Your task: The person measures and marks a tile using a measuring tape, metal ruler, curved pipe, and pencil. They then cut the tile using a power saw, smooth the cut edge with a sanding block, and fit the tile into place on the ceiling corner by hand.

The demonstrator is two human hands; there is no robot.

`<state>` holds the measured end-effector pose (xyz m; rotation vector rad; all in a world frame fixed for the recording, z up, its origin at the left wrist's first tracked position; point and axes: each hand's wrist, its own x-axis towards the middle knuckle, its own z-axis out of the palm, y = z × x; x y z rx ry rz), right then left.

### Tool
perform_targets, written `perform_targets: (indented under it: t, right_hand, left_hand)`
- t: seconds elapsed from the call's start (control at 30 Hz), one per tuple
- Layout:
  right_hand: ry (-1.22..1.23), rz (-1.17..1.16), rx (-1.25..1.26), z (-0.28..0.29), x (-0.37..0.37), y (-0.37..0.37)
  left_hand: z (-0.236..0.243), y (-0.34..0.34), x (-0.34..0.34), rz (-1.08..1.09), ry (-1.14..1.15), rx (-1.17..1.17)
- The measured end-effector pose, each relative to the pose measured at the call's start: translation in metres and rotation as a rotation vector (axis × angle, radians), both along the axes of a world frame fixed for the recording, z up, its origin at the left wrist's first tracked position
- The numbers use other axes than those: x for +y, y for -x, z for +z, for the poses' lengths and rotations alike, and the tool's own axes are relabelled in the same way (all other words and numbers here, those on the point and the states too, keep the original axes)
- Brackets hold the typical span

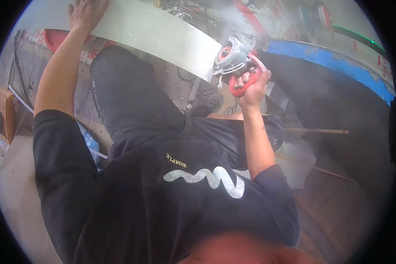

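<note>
A long pale board point(158, 35) stretches across the top of the view above my lap. My left hand point(88, 15) rests on it near its left part, fingers stretched out over the surface. At the board's right end is a handheld circular saw point(231, 59) with a red handle and a grey guard. My right hand point(254, 90) is wrapped around that handle. The saw's front lies against the end of the board; its blade and the exact contact are hidden. Whitish dust hangs around the saw.
A blue-edged curved surface point(334, 66) lies to the right. Another round red tool point(324, 17) sits at the far right. Cables point(180, 15) lie behind the board. An orange-brown block point(5, 114) stands at the left, and a thin stick point(317, 130) lies at the right.
</note>
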<state>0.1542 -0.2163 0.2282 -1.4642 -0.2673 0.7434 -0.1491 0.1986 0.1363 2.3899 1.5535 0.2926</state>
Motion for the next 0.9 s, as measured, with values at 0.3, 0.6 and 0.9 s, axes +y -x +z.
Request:
perform_targets:
  t: [0.3, 0.6, 0.9]
  right_hand:
    - [0.004, -0.01, -0.022, 0.009, 0.007, 0.009]
    - [-0.013, 0.011, -0.026, 0.007, -0.004, 0.013]
    - [-0.053, 0.024, -0.025, 0.0, -0.027, 0.018]
  left_hand:
    - [0.009, 0.012, 0.004, 0.027, -0.034, -0.044]
    - [0.021, 0.014, 0.0, 0.016, -0.037, -0.038]
    - [0.018, 0.031, -0.011, 0.057, -0.144, -0.056]
